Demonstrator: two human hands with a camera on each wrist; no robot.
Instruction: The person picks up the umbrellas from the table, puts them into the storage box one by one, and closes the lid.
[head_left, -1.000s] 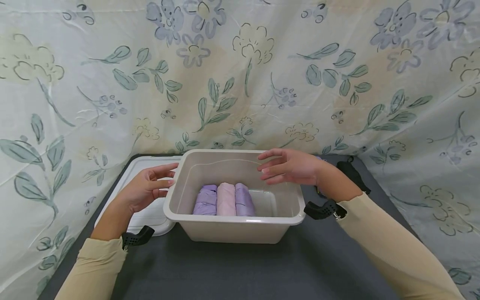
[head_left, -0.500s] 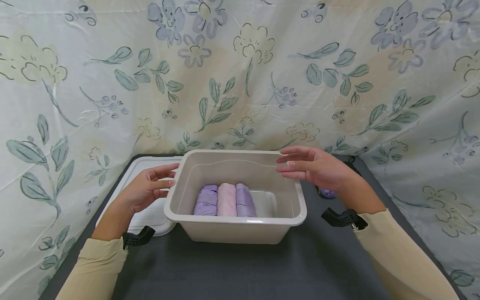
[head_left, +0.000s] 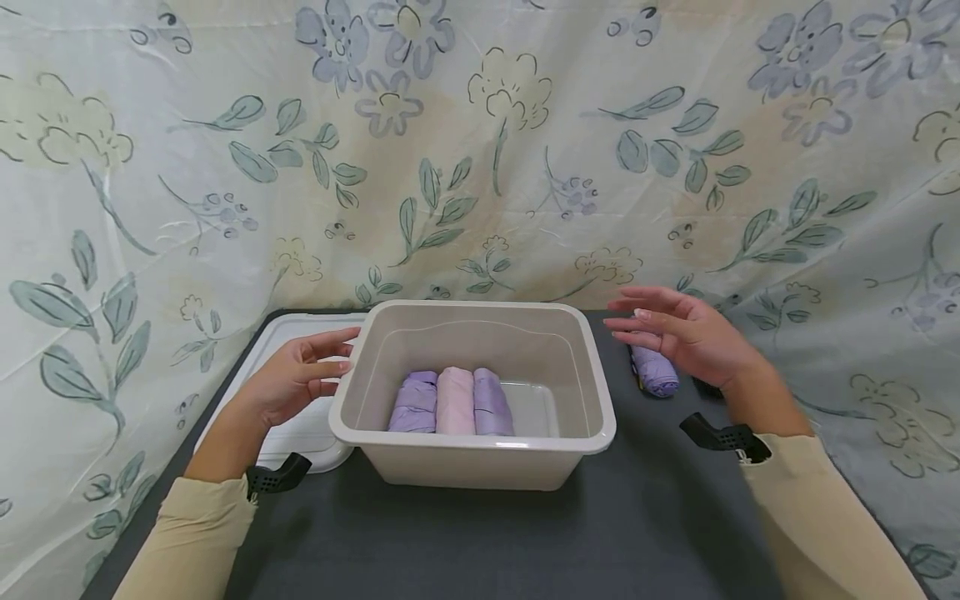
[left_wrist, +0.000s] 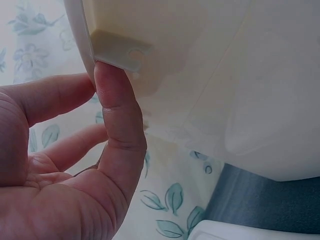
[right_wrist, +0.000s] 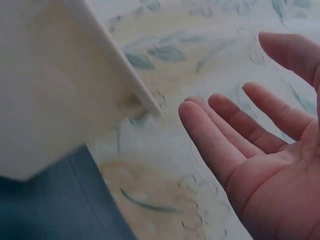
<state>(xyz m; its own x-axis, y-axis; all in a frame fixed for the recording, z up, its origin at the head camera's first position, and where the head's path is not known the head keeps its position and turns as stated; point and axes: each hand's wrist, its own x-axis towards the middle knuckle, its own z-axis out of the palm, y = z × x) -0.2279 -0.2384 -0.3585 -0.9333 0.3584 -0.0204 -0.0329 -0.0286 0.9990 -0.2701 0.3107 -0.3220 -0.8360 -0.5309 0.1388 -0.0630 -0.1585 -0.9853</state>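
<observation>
A beige plastic bin (head_left: 480, 462) stands open at the middle of the table, holding two purple rolled bundles (head_left: 412, 402) (head_left: 492, 403) and one pink rolled bundle (head_left: 455, 402) side by side. My left hand (head_left: 303, 375) rests its thumb and fingertips at the bin's left rim from outside; in the left wrist view the thumb tip sits under the lip. To the right of the bin, my right hand (head_left: 686, 337) hovers with its fingers spread and nothing in them. Partly hidden beneath it lies another purple roll (head_left: 655, 371) on the table.
A white lid (head_left: 251, 362) lies flat at the left, partly behind the bin. A dark item (head_left: 708, 390) peeks out beneath the right hand. The dark grey table (head_left: 487, 542) ends at a floral curtain (head_left: 450, 150) behind and along the sides.
My right hand has moved right, from over the bin's right part to outside it, uncovering the rim and the purple roll beyond. The left hand has stayed at the rim.
</observation>
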